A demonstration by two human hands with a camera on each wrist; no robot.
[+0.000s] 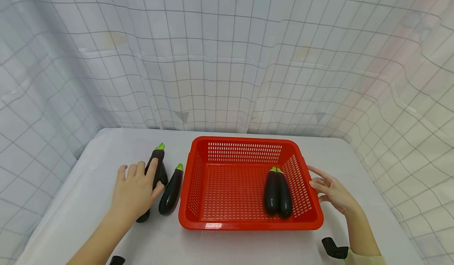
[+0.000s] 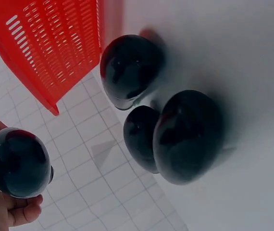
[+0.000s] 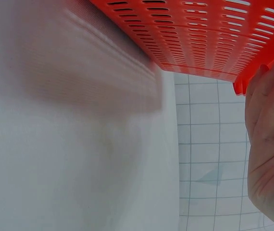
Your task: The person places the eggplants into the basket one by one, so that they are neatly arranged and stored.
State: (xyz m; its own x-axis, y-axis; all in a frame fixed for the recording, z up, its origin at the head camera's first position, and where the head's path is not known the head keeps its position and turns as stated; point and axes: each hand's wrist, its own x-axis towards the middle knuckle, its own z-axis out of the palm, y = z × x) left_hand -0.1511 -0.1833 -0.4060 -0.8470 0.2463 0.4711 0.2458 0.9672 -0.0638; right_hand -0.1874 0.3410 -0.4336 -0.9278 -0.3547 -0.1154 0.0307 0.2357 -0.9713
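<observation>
Left of the red basket, L hand grips an eggplant, fingers curled; other eggplants lie close by on the white table. At basket's R rim, R hand touches w/ fingers loosely spread. Inside basket, R side, 2 more eggplants lie touching.

Red slotted basket upright, two glossy dark eggplants side by side inside, right; four other eggplants (one held) at its left.

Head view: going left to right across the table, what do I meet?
Left hand, loose eggplant beside the basket, red plastic basket's left rim, left eggplant inside, right eggplant inside, right hand.
</observation>
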